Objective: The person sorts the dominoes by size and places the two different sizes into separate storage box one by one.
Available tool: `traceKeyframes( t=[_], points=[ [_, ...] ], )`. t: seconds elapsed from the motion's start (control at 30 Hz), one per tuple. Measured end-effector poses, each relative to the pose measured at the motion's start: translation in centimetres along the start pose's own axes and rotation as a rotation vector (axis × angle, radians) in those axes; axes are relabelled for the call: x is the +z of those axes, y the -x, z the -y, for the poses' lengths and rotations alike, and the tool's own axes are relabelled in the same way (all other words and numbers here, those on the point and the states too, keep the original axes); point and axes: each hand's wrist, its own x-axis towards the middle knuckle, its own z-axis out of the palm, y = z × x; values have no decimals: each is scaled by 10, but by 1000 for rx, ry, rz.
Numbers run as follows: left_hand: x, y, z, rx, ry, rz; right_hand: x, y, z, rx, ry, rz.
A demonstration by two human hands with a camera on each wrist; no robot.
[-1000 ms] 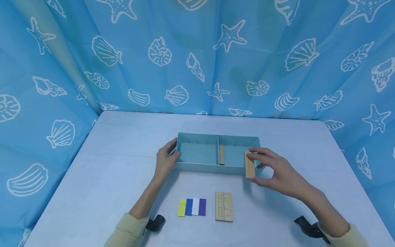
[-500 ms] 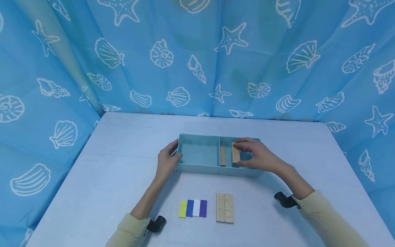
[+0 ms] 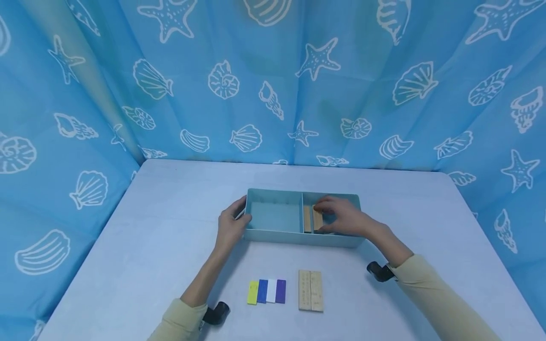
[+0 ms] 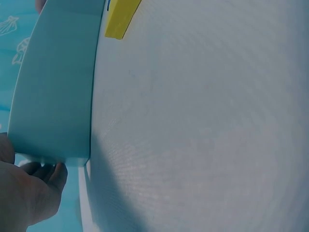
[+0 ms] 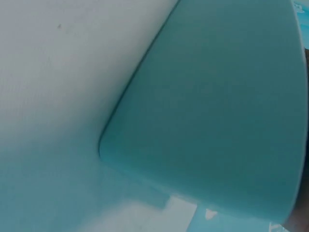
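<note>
- Fingers of the left hand (image 3: 230, 226) are curling around the left end wall of a teal tray (image 3: 273, 235), thumb on the near side and fingertips over the rim, gripping it.
- Sitting on a pale table (image 3: 149, 246), the tray is divided into two compartments; nothing is showing in the left one.
- Lying in front of the tray, near the table's front edge, are four small flat tiles (image 3: 266, 291) side by side: yellow, blue, white, purple.
- Just right of the tiles, two wooden blocks (image 3: 310, 297) are lying flat, touching each other.
- Standing on edge in the right compartment, against the divider, is one wooden block (image 3: 307, 219).
- Fingers of the right hand (image 3: 341, 217) are pinching a second wooden block (image 3: 317, 219), holding it on edge just beside the first, inside that compartment.
- Hanging behind the table is a blue curtain (image 3: 273, 80) printed with white shells and starfish.
</note>
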Motion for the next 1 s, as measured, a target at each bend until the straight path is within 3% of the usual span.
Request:
traceKeyframes(
  t=[0.17, 1.0],
  points=[
    [2, 2, 1, -12, 10, 3, 7, -3, -1, 0, 31, 2],
    [0, 1, -2, -6, -3, -4, 10, -6, 0, 3, -18, -11]
  ],
)
